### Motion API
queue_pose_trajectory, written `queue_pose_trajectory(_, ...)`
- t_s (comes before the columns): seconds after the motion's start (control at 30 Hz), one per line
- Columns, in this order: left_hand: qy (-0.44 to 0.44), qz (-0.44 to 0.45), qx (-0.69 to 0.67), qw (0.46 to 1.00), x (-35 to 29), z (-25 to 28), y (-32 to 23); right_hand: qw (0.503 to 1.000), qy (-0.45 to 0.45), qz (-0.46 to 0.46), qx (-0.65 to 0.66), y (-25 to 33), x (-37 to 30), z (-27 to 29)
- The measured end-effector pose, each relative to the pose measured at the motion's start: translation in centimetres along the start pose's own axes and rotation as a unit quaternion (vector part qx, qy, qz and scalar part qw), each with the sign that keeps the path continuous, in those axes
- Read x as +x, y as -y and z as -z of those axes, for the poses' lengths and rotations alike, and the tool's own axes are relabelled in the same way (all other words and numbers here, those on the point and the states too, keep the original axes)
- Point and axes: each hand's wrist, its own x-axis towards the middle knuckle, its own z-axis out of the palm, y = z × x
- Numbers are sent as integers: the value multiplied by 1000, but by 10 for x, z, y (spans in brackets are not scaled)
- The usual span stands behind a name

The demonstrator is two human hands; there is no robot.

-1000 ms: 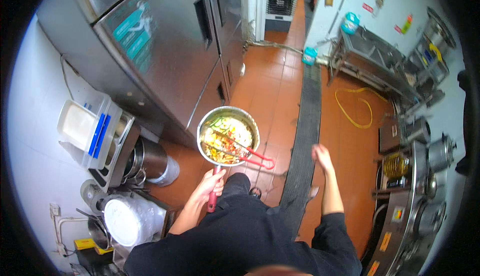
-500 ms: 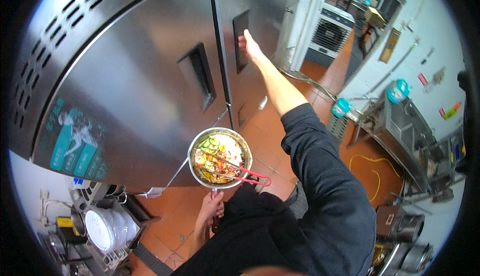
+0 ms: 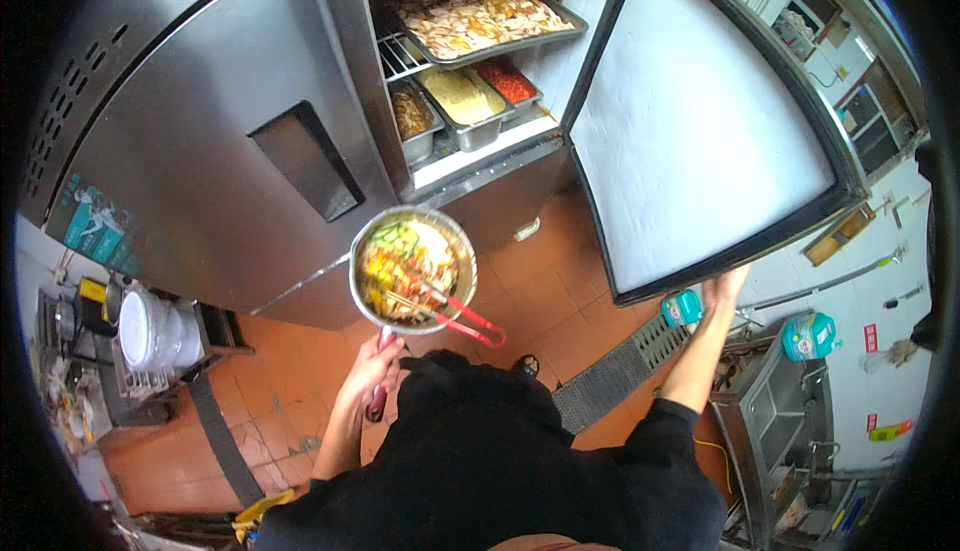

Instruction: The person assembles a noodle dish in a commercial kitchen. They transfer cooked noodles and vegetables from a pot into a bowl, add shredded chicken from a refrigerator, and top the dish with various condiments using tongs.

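Note:
My left hand [image 3: 376, 363] is closed round the handle of a steel saucepan [image 3: 468, 276], held level in front of me. In the pan lie green cucumber slices [image 3: 398, 239], something white, and yellow, red and brown bits. A pair of red-handled tongs [image 3: 475, 323] rests in the food, its handles jutting over the right rim. On the right, my right hand [image 3: 722, 286] is at the lower outer edge of the wide-open refrigerator door [image 3: 700, 131]; its fingers are hidden behind the door. Inside the refrigerator, a tray [image 3: 560, 29] of sliced pale food sits on a wire shelf.
Below that tray stand steel tubs of yellowish [image 3: 465, 96], red [image 3: 508, 81] and brown [image 3: 408, 111] food. A closed refrigerator door [image 3: 220, 141] is on the left. White stacked tubs [image 3: 155, 331] stand lower left, a steel sink [image 3: 775, 411] lower right. A dark mat [image 3: 610, 381] lies on the tiled floor.
The right refrigerator door has swung open, showing the food inside. My right hand has moved right and nearer with it. The saucepan has shifted slightly left and up in view.

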Motion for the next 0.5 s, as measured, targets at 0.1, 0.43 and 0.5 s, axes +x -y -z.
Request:
queue_pose_trajectory(0.1,13,20,-46,999,11,-79,-24,996,-3,-86,22,16,61,61)
queue_pose_trajectory(0.43,-1,-4,-66,998,75,-205,-108,798,380,-84,-460,15,-23,-35)
queue_pose_trajectory(0.5,-6,-10,-56,998,89,-214,-115,805,402,85,-428,-11,-28,-120)
